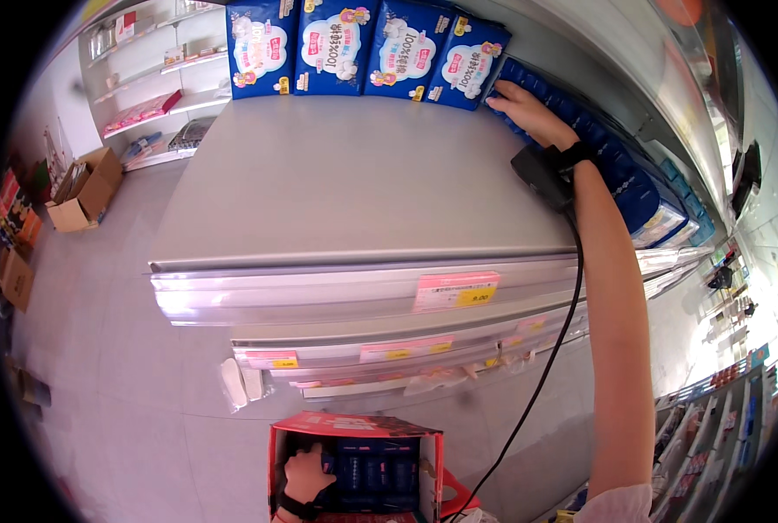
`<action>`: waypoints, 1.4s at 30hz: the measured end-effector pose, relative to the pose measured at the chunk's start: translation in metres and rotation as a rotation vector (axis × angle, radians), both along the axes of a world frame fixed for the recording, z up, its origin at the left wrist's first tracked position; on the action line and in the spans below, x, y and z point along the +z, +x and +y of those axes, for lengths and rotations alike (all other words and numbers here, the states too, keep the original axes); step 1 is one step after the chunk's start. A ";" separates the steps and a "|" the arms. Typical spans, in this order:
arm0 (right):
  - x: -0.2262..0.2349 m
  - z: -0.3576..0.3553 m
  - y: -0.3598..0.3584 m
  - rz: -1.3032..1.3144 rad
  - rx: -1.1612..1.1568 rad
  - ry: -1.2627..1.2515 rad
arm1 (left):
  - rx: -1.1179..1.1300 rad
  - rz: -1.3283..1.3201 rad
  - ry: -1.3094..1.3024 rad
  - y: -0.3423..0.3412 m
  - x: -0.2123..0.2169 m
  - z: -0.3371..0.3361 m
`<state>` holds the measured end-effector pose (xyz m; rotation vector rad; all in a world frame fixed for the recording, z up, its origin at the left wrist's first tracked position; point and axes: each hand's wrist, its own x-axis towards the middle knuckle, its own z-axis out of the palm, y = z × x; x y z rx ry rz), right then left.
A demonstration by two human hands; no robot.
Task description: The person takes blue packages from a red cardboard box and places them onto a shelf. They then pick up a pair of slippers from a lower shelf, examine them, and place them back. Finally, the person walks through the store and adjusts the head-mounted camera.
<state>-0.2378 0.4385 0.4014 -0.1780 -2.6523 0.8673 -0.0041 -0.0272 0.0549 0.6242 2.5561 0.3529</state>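
My right hand [533, 115] reaches to the back right of the grey shelf [345, 183]. Its thumb and fingers close at the lower right edge of a blue soft pack [467, 65], the rightmost of several standing in a row with printed fronts showing. What the far fingers touch is partly hidden. Below the shelf, my left hand [308, 475] is inside an open red carton [354, 425], its fingers curled at a blue pack [329, 462]. More blue packs [377, 475] fill the carton, their ends upward. A black strap and device [544, 177] sit on my right wrist.
A long row of blue packs [620, 174] lines the shelf's right side. Price tags [456, 291] run along the front rail. Lower shelves jut out beneath it. A black cable [542, 383] hangs from my wrist. On the floor at far left stands a brown cardboard box [84, 192].
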 end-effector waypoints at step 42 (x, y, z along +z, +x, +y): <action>0.043 0.046 0.050 -0.369 -0.021 -0.272 | 0.366 -0.277 1.937 -0.039 0.199 0.000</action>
